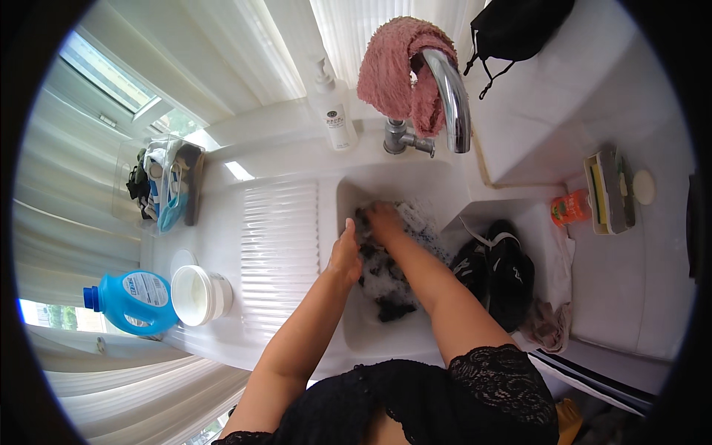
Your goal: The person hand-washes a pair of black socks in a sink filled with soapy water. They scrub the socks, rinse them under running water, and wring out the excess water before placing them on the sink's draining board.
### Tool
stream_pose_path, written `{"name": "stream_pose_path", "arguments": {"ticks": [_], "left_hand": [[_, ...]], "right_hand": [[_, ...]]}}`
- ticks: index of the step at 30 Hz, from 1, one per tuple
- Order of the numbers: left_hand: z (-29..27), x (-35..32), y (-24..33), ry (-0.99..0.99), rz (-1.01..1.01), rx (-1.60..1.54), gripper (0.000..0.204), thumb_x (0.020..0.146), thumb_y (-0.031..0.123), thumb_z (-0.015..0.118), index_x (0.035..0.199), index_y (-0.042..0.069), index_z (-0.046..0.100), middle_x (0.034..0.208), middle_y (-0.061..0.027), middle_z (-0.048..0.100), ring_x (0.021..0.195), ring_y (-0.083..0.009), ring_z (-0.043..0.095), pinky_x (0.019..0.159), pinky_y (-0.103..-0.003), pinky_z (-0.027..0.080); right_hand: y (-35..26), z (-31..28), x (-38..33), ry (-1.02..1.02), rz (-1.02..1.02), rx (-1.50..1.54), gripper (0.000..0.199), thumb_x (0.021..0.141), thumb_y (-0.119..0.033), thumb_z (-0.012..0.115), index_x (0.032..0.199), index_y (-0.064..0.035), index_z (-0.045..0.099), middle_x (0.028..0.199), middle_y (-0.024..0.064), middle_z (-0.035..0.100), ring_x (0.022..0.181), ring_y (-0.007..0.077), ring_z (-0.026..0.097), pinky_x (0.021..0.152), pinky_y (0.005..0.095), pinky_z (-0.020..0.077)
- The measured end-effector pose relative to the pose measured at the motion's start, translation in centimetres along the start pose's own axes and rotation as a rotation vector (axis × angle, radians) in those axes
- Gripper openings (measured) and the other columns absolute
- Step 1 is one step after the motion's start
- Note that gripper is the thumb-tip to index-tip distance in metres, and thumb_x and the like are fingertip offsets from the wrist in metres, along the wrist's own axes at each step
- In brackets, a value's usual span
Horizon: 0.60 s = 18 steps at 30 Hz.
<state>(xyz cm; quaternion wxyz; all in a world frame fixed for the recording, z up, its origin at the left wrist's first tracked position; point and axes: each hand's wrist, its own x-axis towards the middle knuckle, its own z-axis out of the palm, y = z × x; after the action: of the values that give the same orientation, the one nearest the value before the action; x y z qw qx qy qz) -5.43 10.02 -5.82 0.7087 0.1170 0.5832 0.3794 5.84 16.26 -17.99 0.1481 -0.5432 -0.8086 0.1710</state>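
Presently, in the head view, the dark cloth (393, 308) lies in the sink basin (357, 322), partly covered by suds (386, 273). Governing relation: the cloth extends from beneath the right hand (384, 221) back toward the body, its long axis running roughly front to back and leaning slightly to the person's right at the near end. The right hand is the nearer one, in contact at the far end; its fingers bend downward into the wet mass. The fingertips are hidden, so whether they grip or only press cannot be told. The left hand (345, 256) stands edge-on just left of the cloth, thumb raised; its other fingers are concealed and their state cannot be told.

Edges: the basin's left rim runs directly beside the left fingers, with the ribbed washboard (280, 256) beyond it. The faucet (459, 111) is ahead and to the right of the right fingers. A divider separates them from the shoes (512, 271) further right. Within the basin, the longer reach from the right fingers to a wall is toward the body.
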Motion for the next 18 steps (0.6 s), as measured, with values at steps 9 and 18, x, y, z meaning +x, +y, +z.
{"name": "stream_pose_path", "arguments": {"ticks": [9, 18], "left_hand": [[0.0, 0.2, -1.0, 0.014, -0.036, -0.054, 0.084, 0.088, 0.063, 0.042, 0.147, 0.012, 0.011, 0.153, -0.0186, 0.004, 0.140, -0.0360, 0.006, 0.110, -0.055, 0.004], [1.3, -0.7, -1.0, -0.175, -0.199, -0.519, 0.062, 0.092, 0.056, 0.032, 0.135, 0.013, 0.037, 0.139, -0.0155, 0.035, 0.131, -0.0326, 0.030, 0.105, -0.055, 0.023]], "right_hand": [[0.8, 1.8, 0.5, 0.069, 0.475, 0.259, 0.031, 0.070, -0.012, 0.066, 0.099, -0.0055, 0.062, 0.100, 0.0131, 0.060, 0.092, 0.0300, 0.058, 0.077, 0.0401, 0.0484], [-7.4, -16.6, -4.6, -0.172, 0.383, 1.410, 0.033, 0.068, 0.005, 0.062, 0.100, -0.0006, 0.061, 0.088, 0.0077, 0.060, 0.078, 0.0160, 0.059, 0.065, 0.0288, 0.0480]]}}
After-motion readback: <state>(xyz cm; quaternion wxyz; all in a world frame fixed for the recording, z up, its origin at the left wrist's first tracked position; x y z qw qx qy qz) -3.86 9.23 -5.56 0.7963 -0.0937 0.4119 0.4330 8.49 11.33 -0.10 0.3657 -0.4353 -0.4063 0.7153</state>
